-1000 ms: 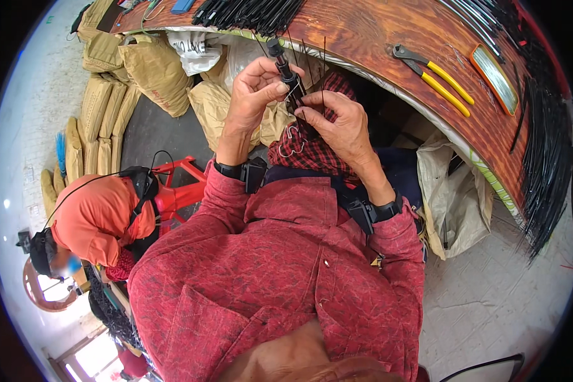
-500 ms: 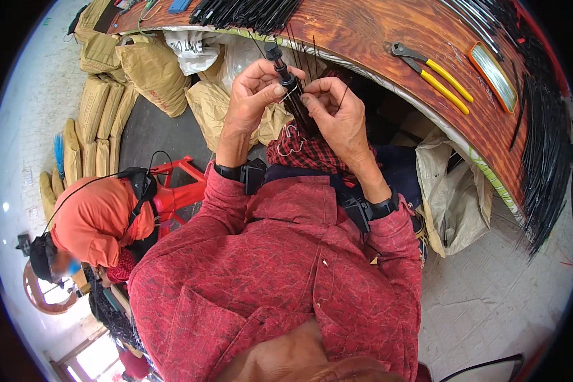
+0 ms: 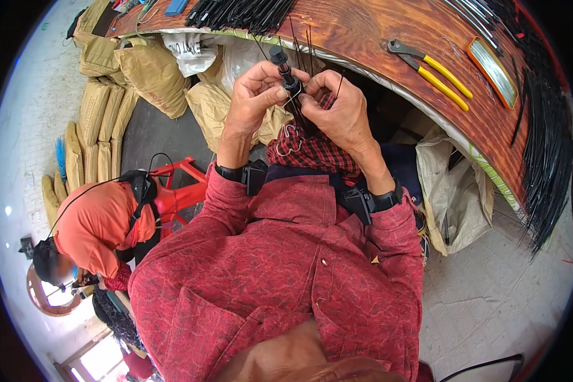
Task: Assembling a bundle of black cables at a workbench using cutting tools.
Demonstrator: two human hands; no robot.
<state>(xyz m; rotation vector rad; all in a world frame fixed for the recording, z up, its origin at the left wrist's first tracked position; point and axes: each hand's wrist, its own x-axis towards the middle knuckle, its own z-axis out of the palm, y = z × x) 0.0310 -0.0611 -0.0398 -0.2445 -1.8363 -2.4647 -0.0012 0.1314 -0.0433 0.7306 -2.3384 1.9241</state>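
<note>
Over my lap, a black umbrella frame [image 3: 289,77] stands tilted, its dark cap pointing up toward the table. My left hand [image 3: 247,105] is closed round its shaft, thumb pressed just beside the black collar. At that collar a thin pale wire [image 3: 292,97] shows. Close by on the right, my right hand [image 3: 342,118] pinches at the thin black ribs [image 3: 309,52] that fan up between both hands. Its fingertips partly cover what they grip. A red-and-black checked cloth [image 3: 312,153] lies on my lap beneath the frame.
The wooden table [image 3: 356,32] curves ahead, bearing yellow-handled pincers [image 3: 436,76], an orange-rimmed tray [image 3: 492,71] and bundles of black ribs [image 3: 239,14]. Brown sacks [image 3: 153,73] stand at the left. A person in orange [image 3: 95,219] bends beside a red stool [image 3: 175,191].
My right hand has shifted slightly, its fingers closer in to the collar. The frame's top has tipped a little to the right. My left hand keeps its hold.
</note>
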